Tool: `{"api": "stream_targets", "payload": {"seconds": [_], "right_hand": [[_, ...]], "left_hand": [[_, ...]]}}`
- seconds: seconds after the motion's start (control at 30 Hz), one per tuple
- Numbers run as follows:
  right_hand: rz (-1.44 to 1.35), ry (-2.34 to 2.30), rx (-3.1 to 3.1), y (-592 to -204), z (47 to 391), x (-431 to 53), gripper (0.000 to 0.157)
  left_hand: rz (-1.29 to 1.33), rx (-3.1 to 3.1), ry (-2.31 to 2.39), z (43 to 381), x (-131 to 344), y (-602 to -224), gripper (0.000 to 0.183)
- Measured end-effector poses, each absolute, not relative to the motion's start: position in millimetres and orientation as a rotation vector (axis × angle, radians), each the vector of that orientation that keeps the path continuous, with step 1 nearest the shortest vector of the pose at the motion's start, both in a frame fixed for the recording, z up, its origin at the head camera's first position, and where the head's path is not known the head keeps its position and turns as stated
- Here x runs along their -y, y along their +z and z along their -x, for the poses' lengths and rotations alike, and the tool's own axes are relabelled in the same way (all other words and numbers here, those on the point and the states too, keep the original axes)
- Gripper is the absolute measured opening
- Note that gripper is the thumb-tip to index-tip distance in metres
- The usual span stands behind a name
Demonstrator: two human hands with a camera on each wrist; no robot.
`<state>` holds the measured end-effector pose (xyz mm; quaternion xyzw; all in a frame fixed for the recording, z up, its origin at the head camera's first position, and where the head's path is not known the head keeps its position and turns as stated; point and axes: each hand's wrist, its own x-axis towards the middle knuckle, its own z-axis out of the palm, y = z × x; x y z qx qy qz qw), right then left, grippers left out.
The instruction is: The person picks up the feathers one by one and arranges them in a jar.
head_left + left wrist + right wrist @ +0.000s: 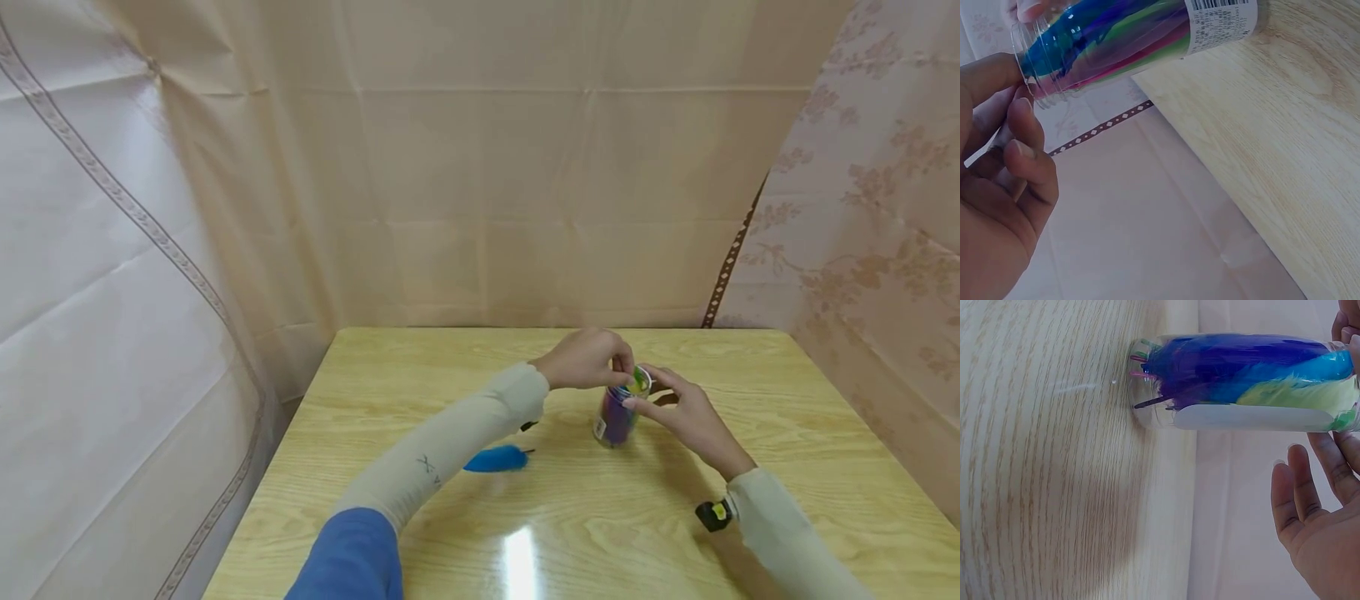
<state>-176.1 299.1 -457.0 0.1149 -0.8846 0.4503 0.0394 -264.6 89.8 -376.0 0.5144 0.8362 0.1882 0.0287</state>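
A clear plastic jar (617, 421) packed with purple, blue, green and yellow feathers (1241, 369) stands upright on the table, a barcode label (1222, 22) on its side. My right hand (693, 421) holds the jar just below its rim between thumb and fingers; its other fingers (1297, 487) spread beside the jar. From the left, my left hand (588, 360) reaches over the mouth and pinches at a feather tip there, partly hidden by the fingers. Its remaining fingers (1032, 162) are curled. A loose blue feather (497, 458) lies on the table beneath my left forearm.
The wood-grain table (600, 525) ends at a far edge in front of a beige cloth backdrop (480, 183). Patterned cloth (885, 208) hangs at the right, pale cloth (97, 333) at the left. A black wrist camera (712, 515) sits on my right wrist.
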Motion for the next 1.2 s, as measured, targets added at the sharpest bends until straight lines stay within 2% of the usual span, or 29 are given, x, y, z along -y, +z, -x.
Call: {"api": "stream_targets", "payload": {"seconds": [0.33, 0.53, 1.2], "right_hand": [[-0.376, 1.415, 2.695, -457, 175, -298, 0.062], [-0.365, 1.4, 2.7, -457, 174, -297, 0.063], [-0.315, 1.365, 2.705, -457, 176, -294, 0.066]], "left_hand": [[-1.549, -2.58, 0.52, 264, -93, -375, 0.013], [-1.553, -2.529, 0.643, 268, -88, -376, 0.014], [-1.556, -2.56, 0.763, 281, -42, -380, 0.012]]}}
